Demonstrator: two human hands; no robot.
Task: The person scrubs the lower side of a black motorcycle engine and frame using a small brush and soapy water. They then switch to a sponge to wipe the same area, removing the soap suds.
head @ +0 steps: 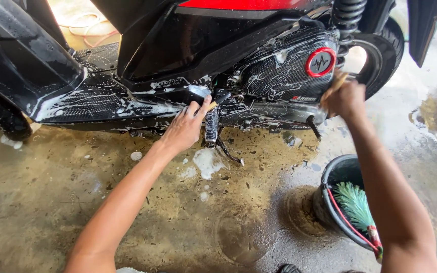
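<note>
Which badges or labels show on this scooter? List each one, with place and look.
Round badge: on the engine cover, near the right hand; red ring, dark centre, pale zigzag mark.
Small label: lower on the same cover; a red and pale strip.
No packages, signs or screens.

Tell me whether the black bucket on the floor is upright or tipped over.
Upright. The black bucket stands on the wet concrete floor with its open mouth facing up, and a green-bristled brush rests inside against its rim, beside the right arm.

Head camera, close, looking down at scooter (218, 65) side and floor (178, 217).
</note>
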